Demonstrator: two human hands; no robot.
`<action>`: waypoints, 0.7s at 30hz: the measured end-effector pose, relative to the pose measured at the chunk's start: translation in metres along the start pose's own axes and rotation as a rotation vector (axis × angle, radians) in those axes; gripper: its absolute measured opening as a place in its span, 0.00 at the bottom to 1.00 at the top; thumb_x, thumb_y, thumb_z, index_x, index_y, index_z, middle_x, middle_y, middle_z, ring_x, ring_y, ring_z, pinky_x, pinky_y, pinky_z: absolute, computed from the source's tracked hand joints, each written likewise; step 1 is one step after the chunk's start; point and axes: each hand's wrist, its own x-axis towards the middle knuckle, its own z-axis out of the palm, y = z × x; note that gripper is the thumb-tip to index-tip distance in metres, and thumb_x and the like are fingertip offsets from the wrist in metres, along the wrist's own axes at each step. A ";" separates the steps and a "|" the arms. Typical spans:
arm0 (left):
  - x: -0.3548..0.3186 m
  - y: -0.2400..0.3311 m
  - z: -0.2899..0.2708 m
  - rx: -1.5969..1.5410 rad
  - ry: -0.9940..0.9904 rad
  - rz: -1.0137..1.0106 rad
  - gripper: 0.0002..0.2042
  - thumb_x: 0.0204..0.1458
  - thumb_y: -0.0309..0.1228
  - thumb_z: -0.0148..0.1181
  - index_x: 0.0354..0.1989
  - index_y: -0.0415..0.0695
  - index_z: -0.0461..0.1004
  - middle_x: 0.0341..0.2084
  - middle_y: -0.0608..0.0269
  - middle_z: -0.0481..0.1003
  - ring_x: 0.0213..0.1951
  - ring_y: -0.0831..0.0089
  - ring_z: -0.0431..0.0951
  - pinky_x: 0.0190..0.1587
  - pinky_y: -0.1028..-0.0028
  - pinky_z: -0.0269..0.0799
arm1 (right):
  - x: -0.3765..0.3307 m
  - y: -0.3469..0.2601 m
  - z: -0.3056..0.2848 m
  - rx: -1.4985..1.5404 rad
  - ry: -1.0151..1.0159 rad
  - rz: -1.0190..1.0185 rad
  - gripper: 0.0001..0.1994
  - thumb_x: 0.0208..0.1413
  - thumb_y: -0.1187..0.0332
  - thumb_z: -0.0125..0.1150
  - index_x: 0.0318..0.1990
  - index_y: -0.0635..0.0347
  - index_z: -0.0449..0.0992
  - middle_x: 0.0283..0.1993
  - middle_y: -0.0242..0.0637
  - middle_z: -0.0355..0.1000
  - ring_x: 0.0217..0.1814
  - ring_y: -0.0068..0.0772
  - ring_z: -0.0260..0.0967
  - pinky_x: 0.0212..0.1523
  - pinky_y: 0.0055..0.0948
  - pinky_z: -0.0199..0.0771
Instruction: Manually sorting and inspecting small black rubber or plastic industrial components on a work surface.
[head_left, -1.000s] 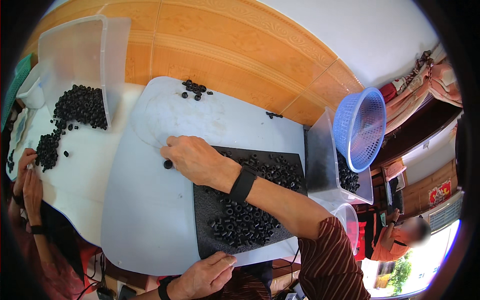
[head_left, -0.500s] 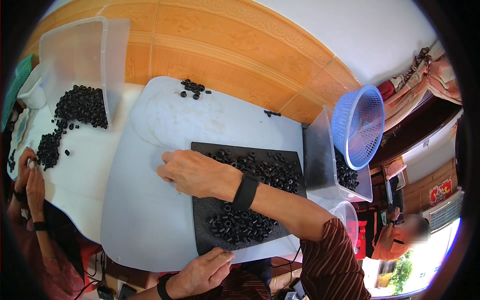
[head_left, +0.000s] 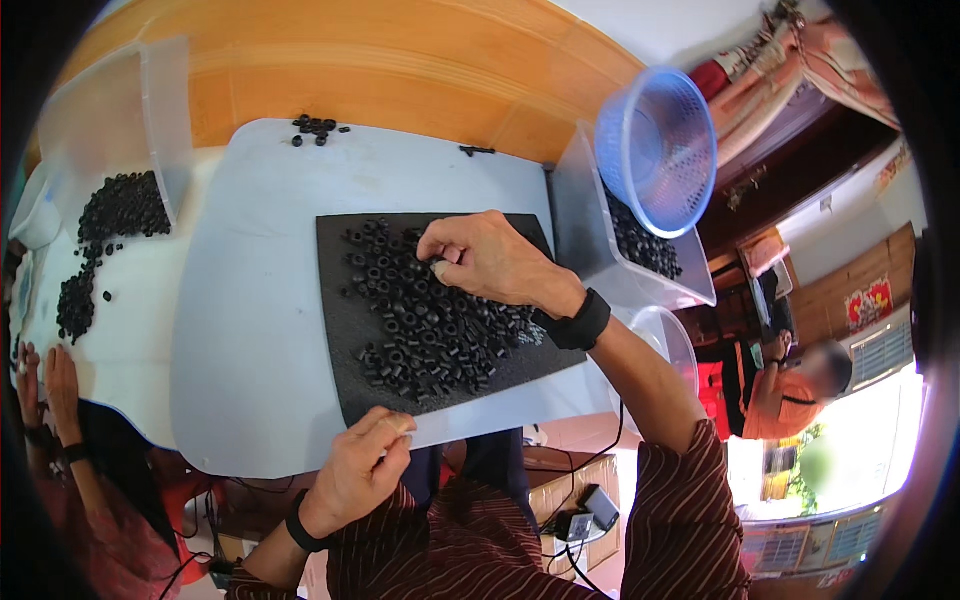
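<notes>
Many small black ring-like rubber parts (head_left: 420, 318) lie heaped on a black mat (head_left: 345, 375). Over the far part of that heap is my right hand (head_left: 495, 262), its fingers curled inward with thumb and fingertips close together; whatever they may hold is hidden. My left hand (head_left: 362, 465) is at the mat's near edge, thumb and forefinger pinched together. Something between those fingertips is too small to name. Dark bands circle both wrists.
The mat lies on a pale blue table (head_left: 240, 330). A blue colander (head_left: 655, 150) sits on a clear bin (head_left: 590, 240) of black parts to the right. At left, another clear bin (head_left: 165, 130) stands by a person's hands (head_left: 60, 385). Black bits (head_left: 318, 128) lie far back.
My right hand has gone from the mat's left edge to above the heap. My left hand remains pinched near the front edge. The whole view has shifted.
</notes>
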 end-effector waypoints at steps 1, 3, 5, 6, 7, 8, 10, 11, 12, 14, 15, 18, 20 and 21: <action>0.000 0.003 0.001 0.003 -0.015 0.004 0.07 0.51 0.17 0.54 0.39 0.35 0.72 0.28 0.53 0.73 0.27 0.64 0.76 0.29 0.73 0.71 | -0.012 0.008 0.004 0.001 0.037 -0.016 0.10 0.46 0.74 0.59 0.38 0.63 0.77 0.29 0.42 0.74 0.29 0.35 0.72 0.34 0.31 0.73; 0.001 0.008 0.003 0.027 0.017 0.001 0.07 0.51 0.16 0.53 0.38 0.35 0.72 0.29 0.53 0.73 0.26 0.65 0.75 0.29 0.74 0.71 | -0.033 0.023 0.012 -0.064 0.215 -0.011 0.10 0.47 0.74 0.60 0.39 0.63 0.77 0.29 0.41 0.74 0.29 0.33 0.72 0.33 0.29 0.73; 0.000 0.003 0.006 0.048 0.024 0.043 0.06 0.52 0.17 0.53 0.38 0.35 0.71 0.29 0.54 0.73 0.26 0.67 0.75 0.29 0.75 0.70 | -0.053 0.025 0.019 -0.127 0.386 -0.007 0.10 0.48 0.74 0.60 0.39 0.63 0.77 0.29 0.41 0.74 0.29 0.31 0.71 0.33 0.28 0.72; 0.000 0.003 0.005 0.042 0.024 0.028 0.06 0.52 0.17 0.53 0.38 0.34 0.71 0.29 0.53 0.73 0.27 0.65 0.75 0.29 0.74 0.70 | -0.063 0.021 0.022 -0.014 0.458 0.060 0.08 0.48 0.75 0.60 0.38 0.64 0.77 0.29 0.42 0.74 0.28 0.35 0.72 0.32 0.30 0.72; 0.001 0.003 0.006 0.035 0.023 0.012 0.06 0.52 0.17 0.53 0.39 0.34 0.71 0.30 0.52 0.73 0.28 0.64 0.75 0.30 0.73 0.71 | -0.073 0.016 0.026 0.101 0.529 0.129 0.07 0.49 0.75 0.59 0.37 0.64 0.76 0.30 0.43 0.73 0.28 0.39 0.72 0.31 0.31 0.72; -0.001 0.003 0.008 0.054 0.065 0.031 0.06 0.53 0.18 0.53 0.38 0.34 0.71 0.31 0.52 0.74 0.28 0.66 0.75 0.30 0.74 0.71 | -0.082 0.007 0.031 0.122 0.547 0.166 0.05 0.50 0.76 0.59 0.36 0.65 0.76 0.27 0.43 0.73 0.26 0.34 0.71 0.28 0.28 0.70; -0.006 0.003 0.009 0.090 0.081 0.018 0.05 0.54 0.18 0.53 0.38 0.34 0.71 0.32 0.53 0.74 0.28 0.67 0.75 0.30 0.75 0.71 | -0.103 0.001 0.049 0.204 0.568 0.210 0.05 0.50 0.76 0.59 0.35 0.64 0.76 0.25 0.42 0.71 0.21 0.30 0.67 0.25 0.27 0.67; -0.006 0.006 0.011 0.109 0.098 0.023 0.05 0.54 0.19 0.53 0.38 0.34 0.71 0.33 0.53 0.74 0.28 0.69 0.75 0.30 0.75 0.71 | -0.118 -0.002 0.053 0.221 0.586 0.256 0.04 0.50 0.76 0.59 0.35 0.64 0.76 0.24 0.41 0.71 0.20 0.29 0.66 0.25 0.26 0.66; -0.005 0.009 0.014 0.105 0.113 0.018 0.04 0.55 0.20 0.52 0.37 0.34 0.71 0.34 0.53 0.74 0.28 0.70 0.75 0.30 0.76 0.71 | -0.131 -0.001 0.059 0.221 0.579 0.271 0.04 0.52 0.76 0.58 0.36 0.63 0.77 0.24 0.38 0.72 0.20 0.24 0.65 0.24 0.25 0.66; -0.005 0.010 0.018 0.116 0.117 0.022 0.04 0.55 0.20 0.52 0.37 0.34 0.71 0.34 0.53 0.74 0.28 0.69 0.75 0.31 0.75 0.71 | -0.153 0.015 0.081 0.314 0.652 0.274 0.04 0.53 0.76 0.58 0.36 0.63 0.77 0.24 0.36 0.72 0.21 0.21 0.64 0.24 0.23 0.66; -0.006 0.008 0.018 0.118 0.134 0.026 0.04 0.55 0.20 0.52 0.37 0.34 0.71 0.34 0.53 0.74 0.29 0.69 0.75 0.32 0.75 0.71 | -0.161 0.017 0.087 0.397 0.714 0.270 0.04 0.54 0.76 0.58 0.37 0.64 0.77 0.24 0.34 0.72 0.22 0.18 0.64 0.25 0.22 0.65; -0.007 0.004 0.022 0.184 0.173 0.080 0.04 0.54 0.19 0.52 0.36 0.35 0.71 0.35 0.53 0.74 0.31 0.67 0.75 0.35 0.74 0.71 | -0.176 0.019 0.092 0.611 0.744 0.329 0.04 0.55 0.76 0.58 0.37 0.65 0.77 0.25 0.31 0.72 0.25 0.13 0.63 0.28 0.18 0.66; -0.008 0.004 0.025 0.217 0.191 0.088 0.04 0.53 0.19 0.51 0.36 0.35 0.71 0.35 0.53 0.74 0.32 0.67 0.75 0.36 0.73 0.71 | -0.178 0.018 0.094 0.736 0.723 0.324 0.04 0.55 0.76 0.58 0.37 0.64 0.77 0.28 0.31 0.73 0.26 0.13 0.63 0.29 0.18 0.67; -0.009 0.001 0.026 0.251 0.201 0.084 0.04 0.54 0.19 0.51 0.36 0.35 0.70 0.37 0.54 0.73 0.33 0.70 0.73 0.37 0.75 0.70 | -0.178 0.017 0.097 0.742 0.735 0.321 0.04 0.55 0.76 0.58 0.37 0.64 0.77 0.28 0.31 0.73 0.26 0.13 0.63 0.29 0.18 0.67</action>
